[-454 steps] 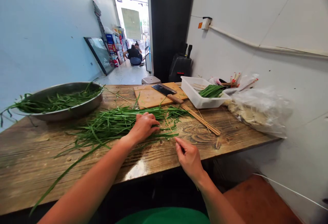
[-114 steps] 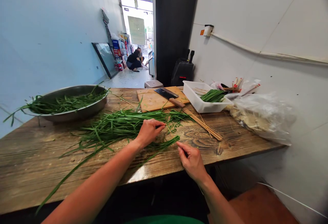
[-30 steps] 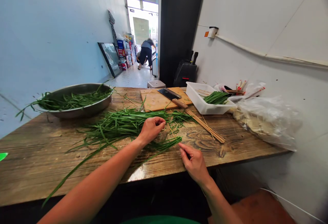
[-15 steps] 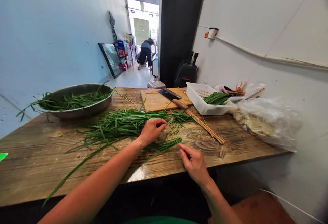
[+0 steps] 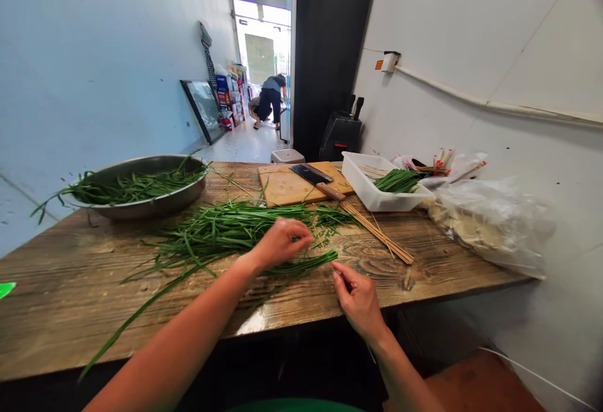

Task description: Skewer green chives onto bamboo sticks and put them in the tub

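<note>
My left hand (image 5: 285, 240) is over the near edge of a pile of garlic chives (image 5: 226, 227), fingers curled toward the thumb; anything between the fingertips is too small to make out. Just below it, a thin bunch of chives (image 5: 306, 265) lies with its cut ends pointing right. My right hand (image 5: 357, 292) pinches a thin bamboo skewer (image 5: 332, 265), its tip at those cut ends. Most of the skewer is hidden by the hand. Short chive pieces (image 5: 334, 216) and loose skewers (image 5: 377, 231) lie beyond.
A cleaver (image 5: 313, 176) rests on a cutting board (image 5: 282, 191). On the left stands a metal basin (image 5: 141, 208) of chives. A white plastic tray (image 5: 372, 195) holding chives and a plastic bag (image 5: 490, 223) are on the right. Far back, a person (image 5: 271, 98) bends over.
My left hand has shifted slightly down and right, nearer the bunch's cut ends. The cut ends have moved a little right, while my right hand has barely moved.
</note>
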Tool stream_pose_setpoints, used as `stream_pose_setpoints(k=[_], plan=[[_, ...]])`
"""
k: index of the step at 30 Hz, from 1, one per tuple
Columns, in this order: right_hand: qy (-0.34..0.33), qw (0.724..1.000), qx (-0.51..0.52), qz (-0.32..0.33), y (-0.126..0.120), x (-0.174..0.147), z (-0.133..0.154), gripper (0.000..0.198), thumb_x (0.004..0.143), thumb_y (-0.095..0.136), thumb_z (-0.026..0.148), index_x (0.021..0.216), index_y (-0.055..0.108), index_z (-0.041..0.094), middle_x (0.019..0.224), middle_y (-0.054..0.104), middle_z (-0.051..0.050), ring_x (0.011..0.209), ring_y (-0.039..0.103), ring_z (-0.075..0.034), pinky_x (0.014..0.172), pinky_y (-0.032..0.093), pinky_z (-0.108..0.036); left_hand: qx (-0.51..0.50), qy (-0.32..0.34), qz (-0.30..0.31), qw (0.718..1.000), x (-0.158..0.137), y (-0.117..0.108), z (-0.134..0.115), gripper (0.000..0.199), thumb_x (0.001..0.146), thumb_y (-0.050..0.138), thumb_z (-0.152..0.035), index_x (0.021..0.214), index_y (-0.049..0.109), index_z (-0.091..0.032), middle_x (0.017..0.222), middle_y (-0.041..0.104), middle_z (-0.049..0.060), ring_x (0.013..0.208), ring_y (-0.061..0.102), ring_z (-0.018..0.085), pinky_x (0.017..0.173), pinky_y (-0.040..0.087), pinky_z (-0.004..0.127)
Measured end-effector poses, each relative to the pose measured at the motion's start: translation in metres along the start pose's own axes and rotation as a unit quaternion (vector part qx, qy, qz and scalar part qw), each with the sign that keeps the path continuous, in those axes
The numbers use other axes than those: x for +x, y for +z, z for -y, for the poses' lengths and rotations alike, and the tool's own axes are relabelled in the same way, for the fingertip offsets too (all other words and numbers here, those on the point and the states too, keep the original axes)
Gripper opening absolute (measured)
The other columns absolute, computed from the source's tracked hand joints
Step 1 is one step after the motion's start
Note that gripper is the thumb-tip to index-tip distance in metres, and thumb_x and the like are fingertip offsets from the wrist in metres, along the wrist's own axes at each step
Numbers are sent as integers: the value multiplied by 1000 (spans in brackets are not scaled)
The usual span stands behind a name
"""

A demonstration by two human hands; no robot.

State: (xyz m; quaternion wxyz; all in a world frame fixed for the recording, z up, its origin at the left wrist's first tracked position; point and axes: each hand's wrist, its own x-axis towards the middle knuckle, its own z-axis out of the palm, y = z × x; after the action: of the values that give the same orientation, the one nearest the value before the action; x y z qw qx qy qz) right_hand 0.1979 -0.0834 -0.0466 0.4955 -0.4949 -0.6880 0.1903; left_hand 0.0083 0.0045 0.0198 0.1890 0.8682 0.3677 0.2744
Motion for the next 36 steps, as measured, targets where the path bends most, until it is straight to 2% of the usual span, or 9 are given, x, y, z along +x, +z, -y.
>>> stream_pose_setpoints(k=[1,3,7,12,16,22,27,31,36], plan=[[1,1000,0,0,0,0,0,28,81,46,22,103,63,18,97,67,-9,87,64,-21,75,53,-33,56,-15,-45,997,0,-4,6,24,79,48,-32,81,68,-19,84,64,6,81,54,16,77,36,28],[1,1000,1,-1,0,0,0,28,81,46,22,103,63,18,97,67,-9,88,63,-21,76,53,-33,152,-25,-65,986,-1,-10,19,19,78,51,-30,79,68,-21,81,62,5,82,51,17,79,32,31],[0,1000,-1,4,0,-1,0,29,81,46,22,104,62,19,97,67,-8,88,63,-21,75,53,-33,248,-20,-12,968,-6,-11,34,12,72,58,-28,71,67,-21,75,56,5,82,47,19,76,29,32],[4,1000,-2,11,-1,-2,0,29,81,45,22,104,62,19,97,67,-8,87,63,-21,75,52,-33,302,-14,0,953,-9,-6,31,11,73,55,-22,67,64,-20,78,54,5,84,45,20,76,26,34],[6,1000,-2,14,-2,-1,1,29,81,46,22,103,63,18,96,67,-8,85,64,-20,73,53,-31,293,-9,-3,956,-8,-5,23,18,77,50,-21,65,64,-19,73,57,5,81,48,19,77,27,35],[-5,1000,7,12,-2,0,2,28,80,46,22,102,63,19,96,68,-7,86,64,-20,75,53,-32,129,-19,-31,991,-1,4,20,20,78,50,-31,85,67,-24,84,66,3,80,54,16,76,33,28],[0,1000,9,14,-2,0,2,28,81,46,21,103,63,19,96,67,-7,88,63,-20,76,52,-32,229,-33,18,973,-3,1,29,18,73,54,-22,85,68,-24,82,67,4,82,54,18,76,30,31],[-1,1000,8,14,-3,0,2,28,80,46,20,102,63,18,96,67,-7,87,63,-20,76,52,-31,302,-19,42,952,-6,-7,32,15,72,53,-18,73,68,-21,76,64,6,81,52,19,74,29,31],[0,1000,12,17,-3,0,2,28,81,46,20,103,63,18,96,67,-7,86,63,-19,75,52,-31,256,-36,6,966,-5,-8,30,13,73,55,-26,71,67,-21,75,64,4,78,53,19,73,30,30]])
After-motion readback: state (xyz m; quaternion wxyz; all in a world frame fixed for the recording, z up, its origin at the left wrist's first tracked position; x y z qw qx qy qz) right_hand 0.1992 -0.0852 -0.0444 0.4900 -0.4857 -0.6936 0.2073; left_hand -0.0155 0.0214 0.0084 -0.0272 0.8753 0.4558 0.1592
